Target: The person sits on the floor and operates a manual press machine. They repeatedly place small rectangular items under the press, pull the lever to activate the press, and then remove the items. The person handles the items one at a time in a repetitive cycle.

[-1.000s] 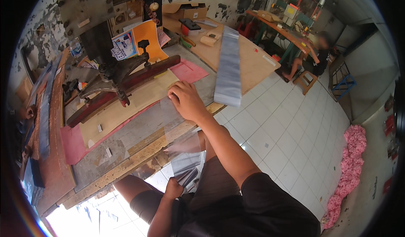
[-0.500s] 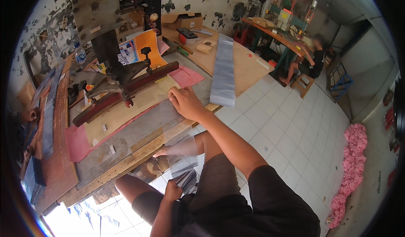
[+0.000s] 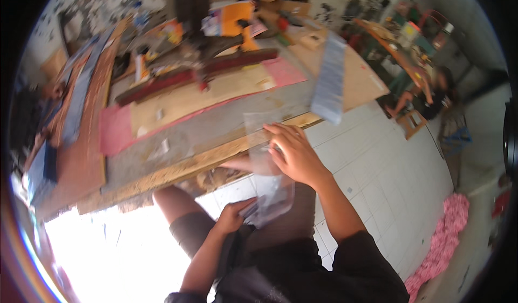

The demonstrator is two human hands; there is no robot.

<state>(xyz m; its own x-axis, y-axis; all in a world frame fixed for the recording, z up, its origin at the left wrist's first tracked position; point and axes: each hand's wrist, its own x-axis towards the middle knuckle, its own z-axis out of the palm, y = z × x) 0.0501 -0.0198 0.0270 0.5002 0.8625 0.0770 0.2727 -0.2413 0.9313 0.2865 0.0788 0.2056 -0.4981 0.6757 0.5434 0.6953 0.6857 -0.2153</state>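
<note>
The left hand has its fingers clamped on the gathered lower end of a clear, flexible plastic film; the right hand has thumb and fingers apart at its upper part, pinching or not I cannot tell. The film's top overlaps the near wooden edge of the grey worktop. Farther in, a long dark-red bar crosses above a pale-yellow sheet.

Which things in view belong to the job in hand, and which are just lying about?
Likely in use:
clear plastic, gripped by left hand, right hand at its edge
red bar over cream sheet
bluish strips, right of bar

Seemingly lying about:
orange sheet
cardboard box
pink heap
</note>
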